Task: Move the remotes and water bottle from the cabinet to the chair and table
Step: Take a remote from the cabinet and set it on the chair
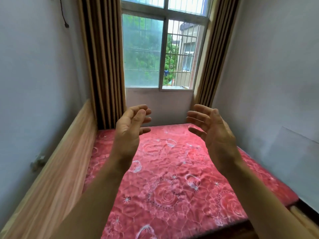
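Note:
Both my arms are stretched out in front of me above a bed. My left hand [132, 125] is raised with its palm turned to the right, fingers loosely curled and apart, holding nothing. My right hand [211, 130] faces it, palm to the left, fingers spread and empty. No remote, water bottle, cabinet, chair or table shows in this view.
A red quilted mattress [172, 178] with a rose pattern fills the floor space below my hands. A wooden headboard [57, 169] runs along the left wall. A barred window [162, 49] with brown curtains [103, 62] stands at the far end. Plain walls close both sides.

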The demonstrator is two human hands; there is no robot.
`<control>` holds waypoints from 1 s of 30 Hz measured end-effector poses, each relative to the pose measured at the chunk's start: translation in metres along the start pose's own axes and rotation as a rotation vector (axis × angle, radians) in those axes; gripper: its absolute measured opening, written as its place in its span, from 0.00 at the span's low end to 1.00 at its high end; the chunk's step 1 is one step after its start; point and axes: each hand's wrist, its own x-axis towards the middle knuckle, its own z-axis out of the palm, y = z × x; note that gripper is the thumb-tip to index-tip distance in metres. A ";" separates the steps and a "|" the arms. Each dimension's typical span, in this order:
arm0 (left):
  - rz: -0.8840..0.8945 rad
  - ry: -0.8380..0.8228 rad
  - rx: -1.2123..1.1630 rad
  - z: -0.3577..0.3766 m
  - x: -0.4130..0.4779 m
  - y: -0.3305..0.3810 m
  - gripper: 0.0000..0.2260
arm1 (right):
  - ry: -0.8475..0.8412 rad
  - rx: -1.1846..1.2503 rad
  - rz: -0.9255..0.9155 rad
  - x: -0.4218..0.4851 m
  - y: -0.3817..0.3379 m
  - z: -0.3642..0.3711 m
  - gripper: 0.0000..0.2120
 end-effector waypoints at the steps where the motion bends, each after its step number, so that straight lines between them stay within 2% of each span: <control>1: -0.006 -0.019 -0.008 0.013 0.002 -0.003 0.17 | 0.021 0.000 -0.002 0.000 -0.001 -0.012 0.30; 4: -0.014 -0.084 -0.013 0.054 0.007 -0.013 0.13 | 0.092 -0.004 -0.008 0.001 -0.002 -0.052 0.32; 13: -0.065 -0.234 -0.040 0.200 0.017 -0.033 0.10 | 0.238 -0.041 -0.101 0.000 -0.018 -0.184 0.19; 18: -0.076 -0.324 -0.027 0.272 0.012 -0.034 0.10 | 0.323 -0.083 -0.123 -0.009 -0.029 -0.245 0.19; 26: -0.055 -0.528 -0.165 0.369 0.008 -0.042 0.16 | 0.487 -0.195 -0.140 -0.041 -0.057 -0.323 0.25; 30: -0.077 -0.617 -0.221 0.408 -0.002 -0.059 0.17 | 0.572 -0.217 -0.157 -0.055 -0.063 -0.355 0.33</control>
